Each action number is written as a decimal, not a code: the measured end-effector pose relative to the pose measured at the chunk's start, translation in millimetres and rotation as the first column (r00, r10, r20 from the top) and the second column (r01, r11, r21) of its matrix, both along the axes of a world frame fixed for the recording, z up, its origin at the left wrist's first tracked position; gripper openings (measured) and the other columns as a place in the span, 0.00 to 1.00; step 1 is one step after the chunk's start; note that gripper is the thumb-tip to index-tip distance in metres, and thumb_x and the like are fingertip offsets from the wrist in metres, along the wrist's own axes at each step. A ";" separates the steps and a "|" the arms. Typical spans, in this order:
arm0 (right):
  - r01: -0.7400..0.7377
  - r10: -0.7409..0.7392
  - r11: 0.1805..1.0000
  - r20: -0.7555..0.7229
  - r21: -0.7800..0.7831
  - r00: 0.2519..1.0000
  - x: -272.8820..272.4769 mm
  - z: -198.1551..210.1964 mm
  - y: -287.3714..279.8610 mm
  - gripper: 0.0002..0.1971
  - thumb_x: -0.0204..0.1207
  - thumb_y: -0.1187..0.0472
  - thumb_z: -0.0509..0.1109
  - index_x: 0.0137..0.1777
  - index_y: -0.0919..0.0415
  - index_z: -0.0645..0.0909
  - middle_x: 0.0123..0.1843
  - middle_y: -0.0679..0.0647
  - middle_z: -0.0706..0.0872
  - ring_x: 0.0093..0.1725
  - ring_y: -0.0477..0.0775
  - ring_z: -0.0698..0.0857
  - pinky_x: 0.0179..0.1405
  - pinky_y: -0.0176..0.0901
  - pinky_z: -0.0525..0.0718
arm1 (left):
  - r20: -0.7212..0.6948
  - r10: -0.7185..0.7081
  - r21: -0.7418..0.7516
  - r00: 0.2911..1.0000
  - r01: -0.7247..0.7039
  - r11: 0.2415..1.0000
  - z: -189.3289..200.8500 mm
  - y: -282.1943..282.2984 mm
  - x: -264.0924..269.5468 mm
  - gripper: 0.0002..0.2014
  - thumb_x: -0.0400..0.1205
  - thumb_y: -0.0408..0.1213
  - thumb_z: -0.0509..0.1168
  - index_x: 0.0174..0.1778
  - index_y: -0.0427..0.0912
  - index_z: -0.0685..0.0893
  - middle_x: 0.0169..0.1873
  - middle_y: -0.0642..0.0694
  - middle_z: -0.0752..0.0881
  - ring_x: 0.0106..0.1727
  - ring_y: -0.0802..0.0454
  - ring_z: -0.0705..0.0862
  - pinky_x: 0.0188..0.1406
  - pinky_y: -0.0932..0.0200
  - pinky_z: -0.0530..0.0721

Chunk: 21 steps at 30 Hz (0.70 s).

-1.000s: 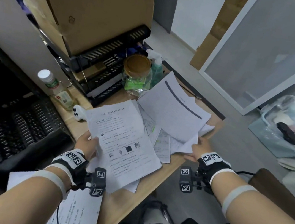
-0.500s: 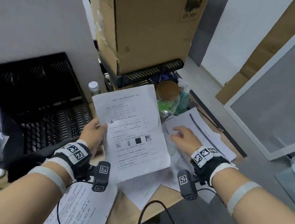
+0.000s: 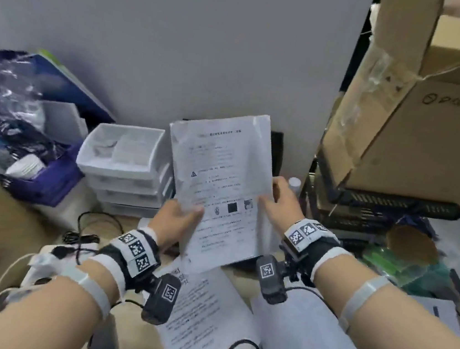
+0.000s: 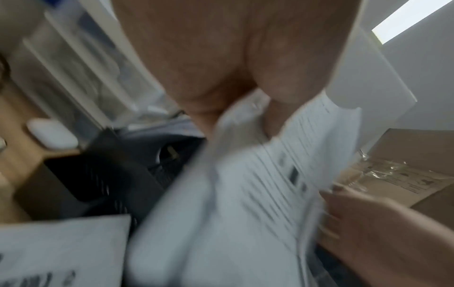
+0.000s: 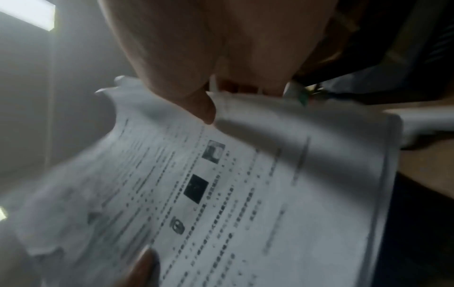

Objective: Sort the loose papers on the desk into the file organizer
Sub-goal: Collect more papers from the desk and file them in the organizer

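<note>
I hold a printed sheaf of papers (image 3: 223, 173) upright in front of the wall with both hands. My left hand (image 3: 186, 212) pinches its left edge with the thumb on the printed face. My right hand (image 3: 272, 197) pinches the right edge the same way. The right wrist view shows my right thumb (image 5: 194, 101) on the printed page (image 5: 258, 194); the left wrist view is blurred, with the sheets (image 4: 245, 194) under my palm. More loose papers (image 3: 200, 315) lie on the desk below. A black mesh organizer (image 3: 387, 204) sits at the right under a cardboard box; a black part (image 3: 276, 151) shows behind the sheaf.
Stacked white trays (image 3: 120, 158) stand left of the sheaf, with a blue bag of items (image 3: 12, 124) further left. A big cardboard box (image 3: 417, 125) looms at the upper right. A brown-lidded jar (image 3: 411, 246), a white bottle cap (image 3: 294, 182) and black cables (image 3: 85, 232) crowd the desk.
My view has swung left towards the wall. The left hand raised the sheaf upright, and the right hand left the pile on the desk and took the sheaf's right edge.
</note>
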State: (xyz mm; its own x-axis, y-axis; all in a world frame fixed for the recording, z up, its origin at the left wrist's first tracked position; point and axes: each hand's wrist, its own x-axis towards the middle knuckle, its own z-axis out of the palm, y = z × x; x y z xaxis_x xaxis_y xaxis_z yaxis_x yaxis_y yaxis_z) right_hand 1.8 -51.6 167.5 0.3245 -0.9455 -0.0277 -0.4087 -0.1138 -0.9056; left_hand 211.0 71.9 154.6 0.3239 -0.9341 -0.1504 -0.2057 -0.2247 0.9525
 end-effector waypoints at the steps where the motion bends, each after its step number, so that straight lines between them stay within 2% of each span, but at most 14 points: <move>1: 0.045 -0.045 0.998 -0.017 -0.036 0.999 14.4 4.1 -0.6 0.22 0.76 0.57 0.71 0.68 0.54 0.71 0.59 0.52 0.82 0.58 0.54 0.84 0.58 0.51 0.84 | 0.068 0.064 -0.027 0.996 -0.062 0.998 3.3 2.0 4.1 0.07 0.85 0.41 0.68 0.54 0.44 0.87 0.47 0.44 0.92 0.47 0.46 0.90 0.50 0.49 0.89; 2: 0.060 -0.063 0.996 -0.031 -0.072 0.998 26.3 6.6 -1.9 0.28 0.73 0.52 0.74 0.70 0.53 0.68 0.61 0.53 0.80 0.58 0.53 0.83 0.59 0.54 0.85 | 0.143 0.123 -0.058 0.982 -0.116 0.992 5.8 3.1 7.1 0.05 0.87 0.39 0.65 0.47 0.45 0.86 0.39 0.44 0.89 0.39 0.46 0.86 0.41 0.51 0.86; 3: -0.001 -0.003 0.997 -0.044 -0.083 0.999 41.9 13.7 0.7 0.35 0.69 0.47 0.77 0.72 0.53 0.66 0.63 0.53 0.78 0.58 0.51 0.83 0.61 0.55 0.84 | 0.235 0.192 -0.112 0.953 -0.170 0.979 5.3 4.5 14.9 0.09 0.88 0.38 0.63 0.44 0.45 0.85 0.35 0.43 0.87 0.35 0.45 0.83 0.37 0.52 0.83; 4: -0.111 0.110 0.992 -0.034 -0.058 0.993 55.7 18.8 4.2 0.41 0.66 0.42 0.78 0.76 0.53 0.63 0.64 0.52 0.78 0.59 0.49 0.83 0.62 0.54 0.84 | 0.341 0.241 -0.145 0.909 -0.202 0.969 6.3 3.6 18.6 0.10 0.88 0.37 0.62 0.45 0.42 0.86 0.35 0.41 0.88 0.36 0.43 0.84 0.38 0.51 0.83; 6: -0.349 0.350 0.936 -0.005 0.047 0.937 77.2 33.9 19.1 0.51 0.60 0.34 0.79 0.80 0.49 0.60 0.67 0.45 0.78 0.62 0.46 0.84 0.61 0.50 0.86 | 0.541 0.252 -0.171 0.802 -0.189 0.967 7.6 1.6 18.6 0.10 0.88 0.34 0.60 0.58 0.40 0.87 0.46 0.34 0.92 0.46 0.37 0.89 0.48 0.47 0.86; 7: -0.416 0.418 0.906 -0.003 0.082 0.909 87.2 39.7 26.5 0.52 0.57 0.30 0.79 0.79 0.52 0.63 0.67 0.43 0.80 0.63 0.46 0.84 0.58 0.48 0.87 | 0.608 0.213 -0.162 0.765 -0.142 0.976 8.4 0.4 15.1 0.15 0.86 0.30 0.59 0.65 0.41 0.86 0.53 0.33 0.92 0.53 0.35 0.90 0.54 0.46 0.87; 8: -0.435 0.435 0.893 0.026 0.110 0.900 94.3 41.5 30.1 0.49 0.56 0.29 0.78 0.74 0.55 0.71 0.65 0.45 0.83 0.62 0.47 0.85 0.56 0.47 0.88 | 0.646 0.166 -0.163 0.745 -0.078 0.984 6.9 -2.2 9.9 0.21 0.84 0.27 0.58 0.72 0.42 0.83 0.61 0.34 0.90 0.61 0.36 0.89 0.61 0.46 0.86; 10: -0.312 0.294 0.927 0.111 0.209 0.949 102.1 44.2 32.0 0.36 0.60 0.36 0.79 0.62 0.59 0.81 0.59 0.54 0.88 0.57 0.53 0.88 0.52 0.49 0.91 | 0.656 0.112 -0.197 0.746 0.026 0.980 6.9 -5.0 -1.8 0.28 0.82 0.25 0.58 0.80 0.44 0.76 0.71 0.40 0.85 0.71 0.40 0.83 0.73 0.50 0.79; 12: -0.109 0.076 0.964 0.138 0.244 0.987 98.4 42.8 23.1 0.22 0.70 0.53 0.76 0.60 0.63 0.81 0.57 0.60 0.88 0.53 0.59 0.89 0.49 0.54 0.91 | 0.649 0.008 -0.209 0.761 0.168 0.963 0.0 -7.9 -9.2 0.31 0.83 0.23 0.59 0.84 0.41 0.69 0.77 0.40 0.78 0.78 0.44 0.77 0.80 0.55 0.71; 13: -0.046 0.023 0.976 0.107 0.213 0.994 92.0 44.8 17.8 0.17 0.72 0.61 0.72 0.60 0.64 0.80 0.56 0.61 0.88 0.53 0.61 0.89 0.51 0.57 0.90 | 0.635 -0.086 -0.186 0.768 0.260 0.947 -6.3 -9.7 -9.5 0.34 0.83 0.25 0.62 0.87 0.42 0.61 0.83 0.43 0.71 0.83 0.48 0.70 0.85 0.53 0.65; 15: -0.016 0.009 0.986 0.044 0.165 0.999 77.2 48.7 8.0 0.12 0.74 0.68 0.66 0.57 0.62 0.79 0.54 0.58 0.88 0.54 0.61 0.87 0.56 0.56 0.87 | 0.512 -0.269 -0.115 0.816 0.376 0.919 -21.8 -13.8 -4.6 0.45 0.82 0.42 0.70 0.90 0.51 0.49 0.88 0.52 0.59 0.88 0.59 0.58 0.88 0.53 0.60; 17: -0.045 0.049 0.991 -0.026 0.128 0.998 62.9 56.0 4.9 0.10 0.78 0.68 0.66 0.57 0.57 0.75 0.50 0.52 0.84 0.52 0.56 0.83 0.51 0.45 0.81 | 0.374 -0.381 -0.010 0.846 0.415 0.910 -32.5 -17.3 4.1 0.54 0.75 0.59 0.74 0.89 0.59 0.45 0.89 0.59 0.56 0.88 0.64 0.55 0.88 0.54 0.58; 19: -0.080 0.083 0.990 -0.022 0.115 0.996 52.9 58.9 3.2 0.11 0.80 0.68 0.66 0.58 0.55 0.73 0.45 0.46 0.81 0.50 0.52 0.80 0.50 0.41 0.75 | 0.350 -0.415 0.110 0.840 0.403 0.909 -36.8 -18.1 14.1 0.57 0.69 0.68 0.74 0.89 0.60 0.48 0.88 0.59 0.57 0.88 0.62 0.55 0.89 0.50 0.57; 21: -0.079 0.073 0.986 0.042 0.145 0.996 52.8 59.2 0.5 0.11 0.80 0.71 0.65 0.56 0.55 0.72 0.44 0.43 0.80 0.50 0.50 0.80 0.50 0.40 0.78 | 0.448 -0.412 0.214 0.794 0.352 0.911 -45.9 -26.9 32.6 0.55 0.70 0.69 0.73 0.89 0.56 0.52 0.89 0.52 0.56 0.90 0.55 0.51 0.90 0.47 0.53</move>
